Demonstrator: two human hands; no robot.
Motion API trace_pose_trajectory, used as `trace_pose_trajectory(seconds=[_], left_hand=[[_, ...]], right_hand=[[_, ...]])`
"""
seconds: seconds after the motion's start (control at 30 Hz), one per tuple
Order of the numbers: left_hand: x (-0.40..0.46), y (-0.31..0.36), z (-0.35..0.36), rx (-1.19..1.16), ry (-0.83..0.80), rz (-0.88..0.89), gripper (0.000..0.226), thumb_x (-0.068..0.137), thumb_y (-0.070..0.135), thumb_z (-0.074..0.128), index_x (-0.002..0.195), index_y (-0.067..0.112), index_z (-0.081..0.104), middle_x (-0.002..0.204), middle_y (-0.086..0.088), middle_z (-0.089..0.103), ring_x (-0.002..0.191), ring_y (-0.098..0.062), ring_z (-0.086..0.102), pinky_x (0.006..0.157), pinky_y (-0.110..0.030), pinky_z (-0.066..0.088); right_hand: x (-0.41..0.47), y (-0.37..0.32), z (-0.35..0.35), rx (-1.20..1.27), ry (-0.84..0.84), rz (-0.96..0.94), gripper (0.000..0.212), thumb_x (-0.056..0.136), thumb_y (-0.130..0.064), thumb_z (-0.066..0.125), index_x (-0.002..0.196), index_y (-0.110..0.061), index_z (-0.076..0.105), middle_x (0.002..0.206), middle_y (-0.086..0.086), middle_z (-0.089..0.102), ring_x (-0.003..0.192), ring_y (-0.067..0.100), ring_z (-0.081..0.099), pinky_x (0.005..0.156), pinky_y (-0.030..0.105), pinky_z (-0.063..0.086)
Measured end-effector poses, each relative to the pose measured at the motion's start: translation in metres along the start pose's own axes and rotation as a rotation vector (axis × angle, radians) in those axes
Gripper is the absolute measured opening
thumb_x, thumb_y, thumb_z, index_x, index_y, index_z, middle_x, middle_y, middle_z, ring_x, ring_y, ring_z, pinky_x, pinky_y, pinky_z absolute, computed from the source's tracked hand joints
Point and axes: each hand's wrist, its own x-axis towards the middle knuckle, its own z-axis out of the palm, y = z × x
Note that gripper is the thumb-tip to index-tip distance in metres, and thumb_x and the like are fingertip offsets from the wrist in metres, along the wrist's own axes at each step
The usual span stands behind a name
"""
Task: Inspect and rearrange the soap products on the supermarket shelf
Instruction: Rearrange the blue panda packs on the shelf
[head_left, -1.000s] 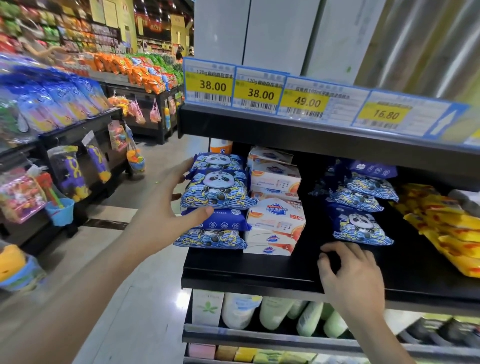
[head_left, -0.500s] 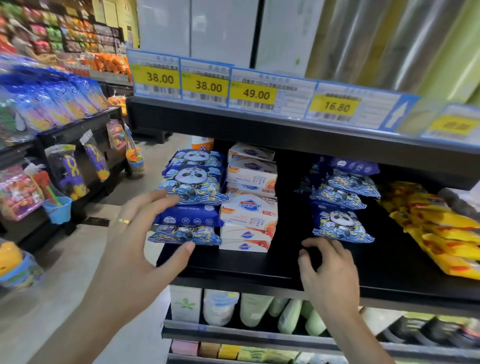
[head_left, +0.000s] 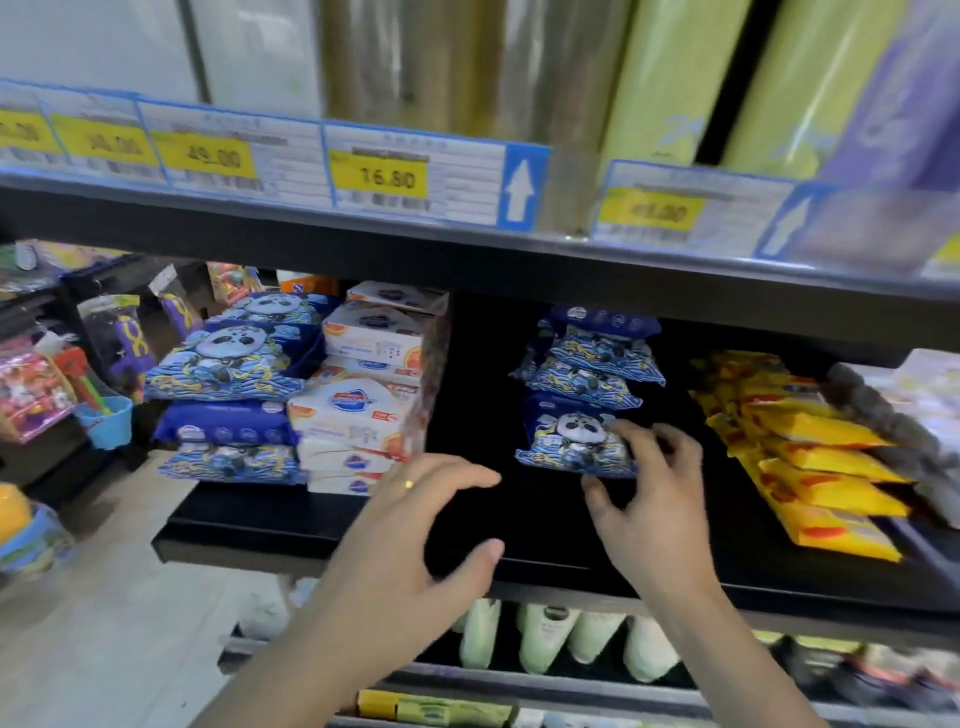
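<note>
Blue panda soap pack (head_left: 574, 441) at centre frame, front of black shelf (head_left: 322, 525).
Right hand (head_left: 654, 499) fingers curled at pack's right edge, grip unclear; left hand (head_left: 415, 540) spread, holding nothing, lower centre.

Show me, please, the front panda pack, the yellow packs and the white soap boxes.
front panda pack (head_left: 574, 436), head view, on the panda face.
yellow packs (head_left: 821, 488), head view, on a middle pack.
white soap boxes (head_left: 358, 410), head view, on a box front.

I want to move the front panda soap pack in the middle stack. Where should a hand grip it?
Pinch the front panda pack by its near edge, coming from the aisle side with the right hand: it lies flat, lowest in its stack, front edge overhanging bare black shelf.
</note>
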Motion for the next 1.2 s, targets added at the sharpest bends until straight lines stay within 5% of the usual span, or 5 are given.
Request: trace_pose_trajectory(seconds=[0.23, 0.43, 0.7, 0.97, 1.2], left_hand=[[0.034, -0.013, 0.058, 0.157, -0.109, -0.130, 0.041, 0.085, 0.058, 0.053, 0.124, 0.045, 0.058, 0.123, 0.032, 0.049, 0.124, 0.003, 0.046, 0.108, -0.031, 0.042], [0.032, -0.009, 0.060, 0.126, -0.097, -0.236, 0.032, 0.083, 0.056, 0.061, 0.113, 0.044, 0.065, 0.119, 0.031, 0.054, 0.121, 0.004, 0.050, 0.104, -0.024, 0.041], [0.038, 0.002, 0.053, -0.170, -0.003, -0.394, 0.015, 0.094, 0.031, 0.071, 0.107, 0.036, 0.071, 0.108, 0.020, 0.070, 0.107, 0.002, 0.063, 0.097, -0.019, 0.045], [0.056, 0.022, 0.040, -0.369, -0.021, -0.601, 0.051, 0.077, 0.077, 0.058, 0.108, 0.039, 0.070, 0.103, 0.023, 0.075, 0.099, 0.006, 0.066, 0.091, -0.020, 0.044], [0.055, 0.036, 0.034, -0.690, -0.140, -0.715, 0.037, 0.087, 0.044, 0.070, 0.116, 0.022, 0.071, 0.105, -0.001, 0.079, 0.099, -0.016, 0.075, 0.085, -0.035, 0.058]], right_hand=[[0.020, 0.034, 0.009, -0.004, -0.179, -0.095, 0.066, 0.085, -0.030, 0.079, 0.144, -0.039, 0.052, 0.158, 0.005, 0.030, 0.129, 0.030, 0.055, 0.092, 0.047, 0.057], [0.026, 0.036, 0.013, 0.152, -0.146, -0.066, 0.046, 0.089, -0.013, 0.077, 0.132, -0.029, 0.069, 0.142, 0.000, 0.051, 0.122, 0.014, 0.058, 0.096, 0.014, 0.039], [0.007, 0.031, -0.004, 0.263, -0.010, -0.137, 0.038, 0.088, -0.009, 0.078, 0.121, -0.028, 0.075, 0.129, -0.007, 0.057, 0.109, 0.007, 0.062, 0.092, 0.023, 0.054], [-0.032, 0.009, -0.021, 0.378, 0.116, -0.248, 0.041, 0.083, -0.001, 0.080, 0.118, -0.023, 0.077, 0.129, -0.002, 0.059, 0.111, 0.007, 0.061, 0.095, 0.013, 0.047], [-0.046, -0.009, -0.022, 0.413, 0.172, -0.373, 0.042, 0.083, -0.001, 0.076, 0.122, -0.017, 0.075, 0.133, 0.003, 0.058, 0.121, 0.011, 0.059, 0.098, 0.019, 0.049]])
